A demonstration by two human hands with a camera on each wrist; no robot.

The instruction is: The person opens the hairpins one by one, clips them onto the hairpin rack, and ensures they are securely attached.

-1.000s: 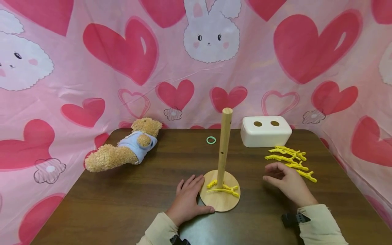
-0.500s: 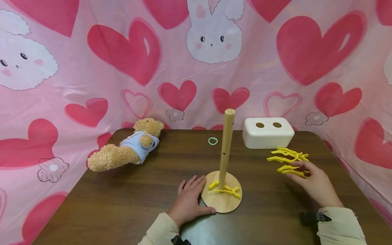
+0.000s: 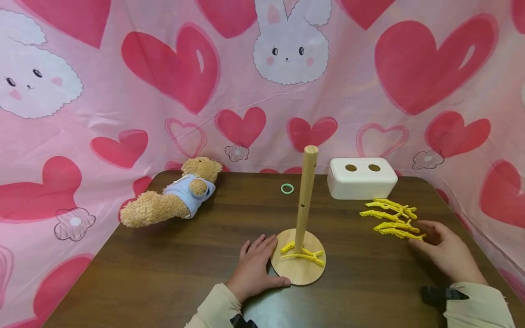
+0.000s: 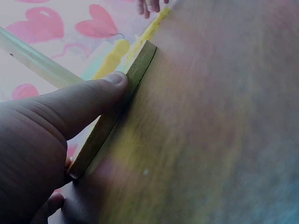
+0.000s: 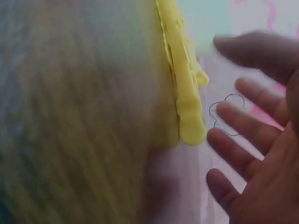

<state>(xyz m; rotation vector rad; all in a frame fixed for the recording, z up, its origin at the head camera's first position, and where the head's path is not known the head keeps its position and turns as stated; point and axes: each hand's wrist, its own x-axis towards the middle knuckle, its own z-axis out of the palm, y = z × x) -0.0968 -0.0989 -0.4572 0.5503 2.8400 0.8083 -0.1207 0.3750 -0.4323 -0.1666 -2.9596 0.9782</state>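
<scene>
My left hand [image 3: 254,273] rests at the left edge of a round wooden base [image 3: 301,274], fingers extended along its side. The thumb [image 4: 100,91] lies across the front rim in the left wrist view. An upright wooden rod [image 3: 306,196] with small holes rises from the base. Two yellow alligator hair clips [image 3: 305,258] lie at its foot. My right hand [image 3: 453,257] is at the right ends of several more yellow hair clips [image 3: 399,233], thumb and fingers apart. One hair clip [image 5: 189,93] shows beside the spread fingertips in the right wrist view, nothing held.
A white box [image 3: 362,182] with two round holes stands behind the loose clips. A small green ring [image 3: 287,188] lies toward the back of the dark table [image 3: 164,273]. At the back left, a teddy bear [image 3: 176,196] in a blue top lies near the patterned cloth [image 3: 160,136].
My right hand has moved right, from left of the loose clips across the nearest ones to their right ends. The left hand stays at the base. The head view has shifted slightly.
</scene>
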